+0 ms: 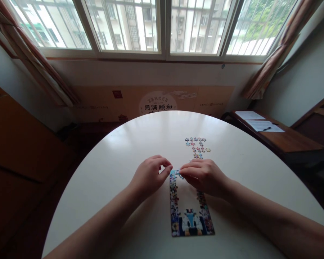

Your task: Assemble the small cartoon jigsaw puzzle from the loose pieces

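Observation:
A partly joined jigsaw puzzle lies on the white round table, its border pieces forming a tall frame with a bare middle. Joined pieces along its near end show a blue and white picture. My left hand is at the far left corner, thumb and forefinger pinched together; whether anything is between them is too small to tell. Across the far edge reaches my right hand, its fingers closed on a small puzzle piece at that edge. Several loose puzzle pieces lie beyond the right hand, which hides some of them.
The round table has a curved edge on both sides. To the right stands a wooden desk with papers and a pen. A large printed cardboard panel leans below the barred window.

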The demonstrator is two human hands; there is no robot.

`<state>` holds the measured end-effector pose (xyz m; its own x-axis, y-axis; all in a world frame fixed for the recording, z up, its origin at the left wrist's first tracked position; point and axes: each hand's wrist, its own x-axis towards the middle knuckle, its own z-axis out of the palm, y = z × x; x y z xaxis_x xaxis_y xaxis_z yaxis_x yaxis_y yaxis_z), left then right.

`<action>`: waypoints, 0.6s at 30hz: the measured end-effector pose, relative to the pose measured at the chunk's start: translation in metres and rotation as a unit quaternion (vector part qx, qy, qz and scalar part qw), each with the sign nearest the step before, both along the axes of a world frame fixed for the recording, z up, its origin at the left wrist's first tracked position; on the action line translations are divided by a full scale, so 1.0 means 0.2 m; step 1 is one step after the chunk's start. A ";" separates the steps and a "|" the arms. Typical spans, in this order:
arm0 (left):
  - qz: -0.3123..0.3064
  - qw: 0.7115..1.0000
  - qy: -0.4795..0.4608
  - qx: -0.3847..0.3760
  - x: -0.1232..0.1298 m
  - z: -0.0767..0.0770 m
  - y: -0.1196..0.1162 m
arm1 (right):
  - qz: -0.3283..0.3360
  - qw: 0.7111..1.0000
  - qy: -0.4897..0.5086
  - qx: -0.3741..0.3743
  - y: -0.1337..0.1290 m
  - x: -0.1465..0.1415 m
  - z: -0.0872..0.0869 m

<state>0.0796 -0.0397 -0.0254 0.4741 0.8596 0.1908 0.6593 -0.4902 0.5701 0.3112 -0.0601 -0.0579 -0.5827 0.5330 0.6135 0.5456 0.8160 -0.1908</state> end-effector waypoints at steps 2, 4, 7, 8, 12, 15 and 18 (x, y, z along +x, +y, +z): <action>-0.001 1.000 0.012 0.012 -0.01 -0.01 0.01 | -0.004 0.999 -0.029 -0.013 0.00 0.00 0.00; -0.005 1.000 0.017 0.020 -0.02 -0.02 0.02 | -0.007 0.998 -0.053 -0.025 0.00 0.00 -0.01; -0.018 0.999 0.026 0.016 -0.02 -0.05 0.02 | -0.004 0.997 -0.072 -0.035 0.00 0.01 -0.01; -0.023 0.999 0.030 0.012 -0.01 -0.05 0.03 | -0.001 0.997 -0.075 -0.036 0.00 0.01 -0.01; -0.041 0.998 0.046 0.006 -0.01 -0.09 0.03 | 0.016 0.996 -0.080 -0.040 0.00 0.01 -0.02; -0.047 0.998 0.050 0.009 -0.01 -0.10 0.03 | 0.021 0.996 -0.077 -0.039 0.01 0.01 -0.03; -0.048 0.998 0.051 0.009 -0.01 -0.10 0.03 | 0.025 0.996 -0.069 -0.049 0.01 0.01 -0.02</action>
